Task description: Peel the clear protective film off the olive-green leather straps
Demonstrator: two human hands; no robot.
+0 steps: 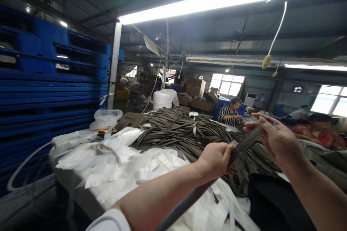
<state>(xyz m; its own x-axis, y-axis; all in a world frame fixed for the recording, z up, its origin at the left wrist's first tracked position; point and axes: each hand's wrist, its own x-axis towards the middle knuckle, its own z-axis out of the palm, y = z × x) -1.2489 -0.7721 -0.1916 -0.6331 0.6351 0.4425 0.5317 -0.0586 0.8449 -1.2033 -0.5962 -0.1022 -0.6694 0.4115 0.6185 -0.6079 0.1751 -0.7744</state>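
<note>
A dark olive-grey strap (246, 142) is stretched between my two hands. My left hand (215, 157) is closed around it, and a long length of the strap hangs from there toward the bottom of the view. A small whitish piece shows beside the left thumb; what it is I cannot tell. My right hand (279, 139) pinches the strap higher up on the right, thumb against fingers. Beyond and below the hands lies a big heap of similar olive straps (173, 130), some bundled with white ties.
White film scraps (121, 162) cover the near table. Blue pallets (48, 90) are stacked at the left by a metal post (114, 61). A person in a striped shirt (230, 115) works across the table; another person in red (325, 135) is at the right. A switch cord (267, 61) hangs overhead.
</note>
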